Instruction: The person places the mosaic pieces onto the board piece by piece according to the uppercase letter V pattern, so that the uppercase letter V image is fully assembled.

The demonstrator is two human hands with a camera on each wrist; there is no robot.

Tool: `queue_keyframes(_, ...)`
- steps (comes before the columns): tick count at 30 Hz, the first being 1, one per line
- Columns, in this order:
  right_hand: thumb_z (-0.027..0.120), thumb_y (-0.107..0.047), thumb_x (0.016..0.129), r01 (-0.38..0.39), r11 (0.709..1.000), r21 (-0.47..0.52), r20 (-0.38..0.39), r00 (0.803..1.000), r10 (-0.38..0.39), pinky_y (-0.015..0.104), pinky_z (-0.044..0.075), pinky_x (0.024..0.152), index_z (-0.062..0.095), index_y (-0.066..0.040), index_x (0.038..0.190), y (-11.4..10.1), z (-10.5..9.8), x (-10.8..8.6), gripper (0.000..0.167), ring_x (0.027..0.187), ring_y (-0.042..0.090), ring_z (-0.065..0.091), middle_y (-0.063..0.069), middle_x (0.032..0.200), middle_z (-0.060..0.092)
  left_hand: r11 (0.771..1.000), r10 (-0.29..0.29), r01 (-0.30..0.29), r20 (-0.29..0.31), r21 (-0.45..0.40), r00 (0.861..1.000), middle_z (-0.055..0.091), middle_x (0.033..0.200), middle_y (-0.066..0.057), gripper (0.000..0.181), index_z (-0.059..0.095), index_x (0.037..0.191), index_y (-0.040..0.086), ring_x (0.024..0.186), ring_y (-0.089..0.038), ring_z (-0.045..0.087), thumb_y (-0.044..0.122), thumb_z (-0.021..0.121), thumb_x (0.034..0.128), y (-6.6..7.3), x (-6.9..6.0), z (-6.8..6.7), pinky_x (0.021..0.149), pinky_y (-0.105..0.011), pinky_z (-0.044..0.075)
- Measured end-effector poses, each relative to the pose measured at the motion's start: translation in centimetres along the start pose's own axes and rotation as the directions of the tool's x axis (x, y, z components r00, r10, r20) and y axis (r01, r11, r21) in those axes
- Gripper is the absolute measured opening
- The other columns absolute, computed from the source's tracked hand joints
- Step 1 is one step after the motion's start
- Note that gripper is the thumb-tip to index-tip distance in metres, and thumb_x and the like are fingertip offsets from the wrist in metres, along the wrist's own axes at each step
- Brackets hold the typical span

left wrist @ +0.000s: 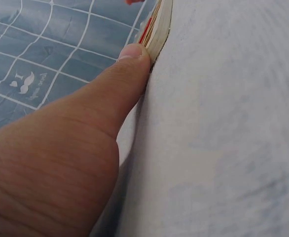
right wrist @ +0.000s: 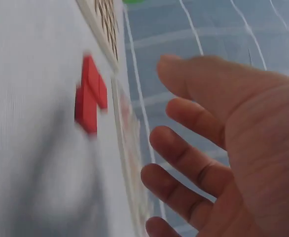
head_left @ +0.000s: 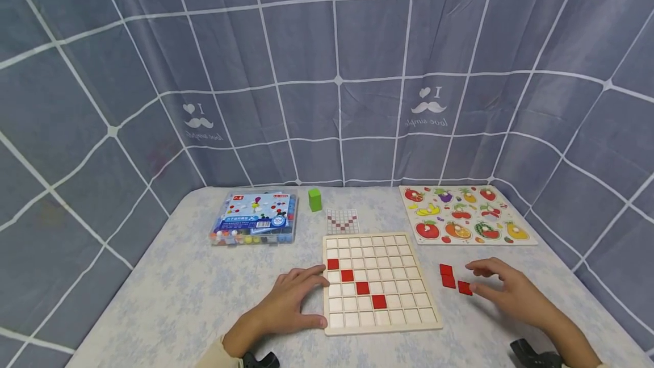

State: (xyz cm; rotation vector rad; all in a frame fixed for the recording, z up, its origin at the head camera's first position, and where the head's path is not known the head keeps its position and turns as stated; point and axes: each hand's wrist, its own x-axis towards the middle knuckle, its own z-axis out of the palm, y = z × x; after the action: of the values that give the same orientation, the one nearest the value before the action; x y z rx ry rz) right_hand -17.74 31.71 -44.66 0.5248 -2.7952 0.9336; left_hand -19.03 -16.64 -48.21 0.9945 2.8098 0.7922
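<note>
A wooden grid board (head_left: 393, 287) lies on the table, with several red squares (head_left: 362, 288) in a diagonal down from its left edge. My left hand (head_left: 288, 302) touches the board's left edge with fingertips and thumb. In the left wrist view the thumb (left wrist: 120, 79) presses against the board's side (left wrist: 160, 32). Three loose red tiles (head_left: 448, 281) lie right of the board. My right hand (head_left: 511, 291) hovers just beside them, fingers loosely bent and nothing held. The right wrist view shows its fingers (right wrist: 179, 153) spread apart, away from the red tiles (right wrist: 89, 94).
Behind the board lies a small pattern card (head_left: 343, 221) with red squares in a V. A green block (head_left: 314, 200) stands near it. A plastic case (head_left: 255, 217) sits at back left, a fruit puzzle board (head_left: 462, 214) at back right. A tiled-pattern curtain (head_left: 327, 107) surrounds the table.
</note>
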Motion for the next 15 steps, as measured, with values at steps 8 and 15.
queue_keyframes(8, 0.083, -0.028, 0.086, -0.237, 0.97, 0.054, 0.096, 0.968, 0.231, 0.049, 0.051, 0.083, 0.058, 0.001, 0.135, 2.7, -0.4, -1.1, 0.062, 0.105, 0.033, 0.059, 0.015, 0.12, 0.066, 1.0, 0.015, -0.015, -0.013, 0.006, 1.0, 0.037, 0.16, 0.0, 0.066, 0.056, 0.136, 0.03, 0.133, -0.023, 0.041, 0.07, 0.067, 0.0847, 0.0, 0.0, 0.0, 0.098, -0.056, 0.032)
queue_keyframes(15, 0.085, -0.033, 0.083, -0.174, 0.985, 0.007, 0.093, 0.981, 0.172, 0.049, 0.048, 0.091, 0.064, -0.007, 0.131, 3.1, 0.4, -1.3, 0.059, 0.112, 0.032, 0.058, 0.01, 0.123, 0.065, 1.0, 0.017, -0.017, -0.012, -0.006, 1.0, 0.037, 0.16, 0.001, 0.066, 0.055, 0.137, 0.03, 0.132, -0.023, 0.041, 0.069, 0.067, 0.0847, 0.1, 0.0, 0.0, 0.097, -0.056, 0.032)
